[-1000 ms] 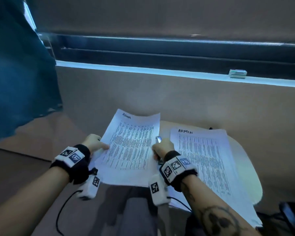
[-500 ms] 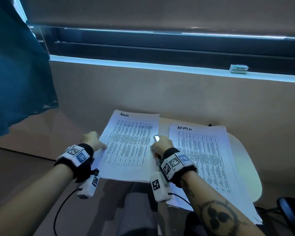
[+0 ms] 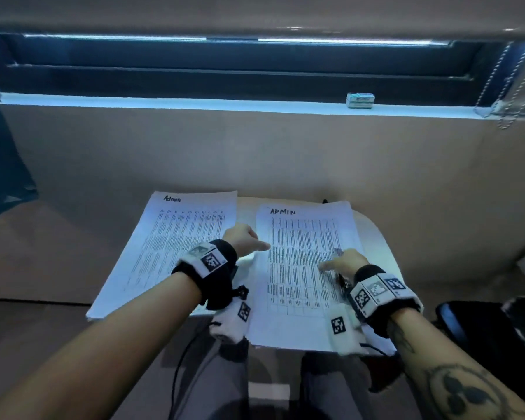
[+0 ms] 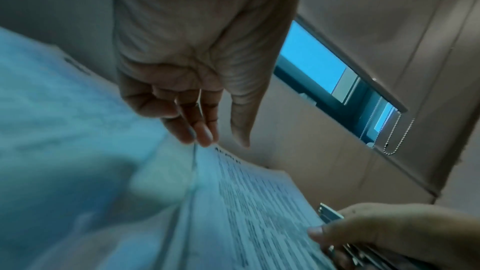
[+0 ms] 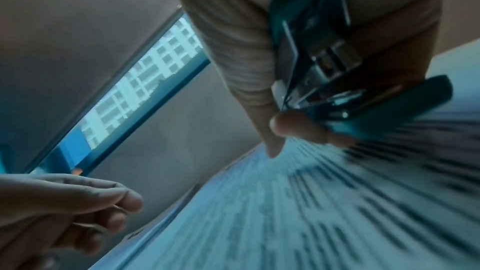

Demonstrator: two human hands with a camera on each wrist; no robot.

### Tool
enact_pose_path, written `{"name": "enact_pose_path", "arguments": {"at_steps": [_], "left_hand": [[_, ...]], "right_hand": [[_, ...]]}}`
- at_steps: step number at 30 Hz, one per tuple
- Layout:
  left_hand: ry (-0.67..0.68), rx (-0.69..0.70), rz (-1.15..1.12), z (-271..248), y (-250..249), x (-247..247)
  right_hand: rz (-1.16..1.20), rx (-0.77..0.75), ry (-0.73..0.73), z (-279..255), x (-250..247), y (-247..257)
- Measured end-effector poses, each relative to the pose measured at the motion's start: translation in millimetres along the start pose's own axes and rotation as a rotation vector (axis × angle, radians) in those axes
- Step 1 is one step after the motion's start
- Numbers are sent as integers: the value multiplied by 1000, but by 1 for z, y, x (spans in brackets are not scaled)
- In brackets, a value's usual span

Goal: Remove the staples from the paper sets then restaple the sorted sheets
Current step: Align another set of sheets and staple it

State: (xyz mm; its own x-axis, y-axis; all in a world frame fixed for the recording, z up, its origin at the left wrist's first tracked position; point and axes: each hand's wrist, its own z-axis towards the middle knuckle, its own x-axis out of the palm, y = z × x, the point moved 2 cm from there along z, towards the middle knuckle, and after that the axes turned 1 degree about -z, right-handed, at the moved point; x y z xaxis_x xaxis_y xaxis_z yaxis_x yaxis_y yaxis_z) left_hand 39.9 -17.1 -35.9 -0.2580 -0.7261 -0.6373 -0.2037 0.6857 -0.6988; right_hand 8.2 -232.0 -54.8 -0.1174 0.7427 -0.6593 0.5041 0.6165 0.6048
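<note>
Two printed paper sets lie side by side on a small white table (image 3: 384,253): one headed "Admin" (image 3: 176,241) on the left, and a thicker stack headed "ADMIN" (image 3: 297,268) on the right. My left hand (image 3: 245,237) is at the right stack's left edge with the thumb stretched out over the page. In the left wrist view its loosely curled fingers (image 4: 201,132) touch the stack's edge (image 4: 193,171), apart from the thumb. My right hand (image 3: 343,262) rests on the right stack's right side and grips a blue and metal stapler (image 5: 324,59), its thumb reaching out over the print.
A small box (image 3: 360,100) sits on the window sill behind the table. A bead chain (image 3: 497,86) hangs at the far right and a blue cloth (image 3: 0,147) at the left. A black chair (image 3: 467,325) stands to my right. My legs are under the table's near edge.
Both hands have moved right, from the left "Admin" set to the right "ADMIN" stack. The stapler stays in my right hand. The camera has turned right.
</note>
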Motion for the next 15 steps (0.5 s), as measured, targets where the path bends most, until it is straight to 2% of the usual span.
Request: {"name": "enact_pose_path", "arguments": {"at_steps": [3, 8, 12, 15], "left_hand": [[-18, -88, 4, 12, -4, 23], [-101, -188, -94, 17, -7, 30], [-217, -181, -162, 16, -7, 35], [-222, -168, -123, 16, -8, 44]], "right_hand": [[-65, -24, 2, 2, 4, -9], [-98, -26, 6, 6, 5, -11], [-97, -40, 3, 6, 5, -13], [-71, -53, 6, 6, 6, -14]]}}
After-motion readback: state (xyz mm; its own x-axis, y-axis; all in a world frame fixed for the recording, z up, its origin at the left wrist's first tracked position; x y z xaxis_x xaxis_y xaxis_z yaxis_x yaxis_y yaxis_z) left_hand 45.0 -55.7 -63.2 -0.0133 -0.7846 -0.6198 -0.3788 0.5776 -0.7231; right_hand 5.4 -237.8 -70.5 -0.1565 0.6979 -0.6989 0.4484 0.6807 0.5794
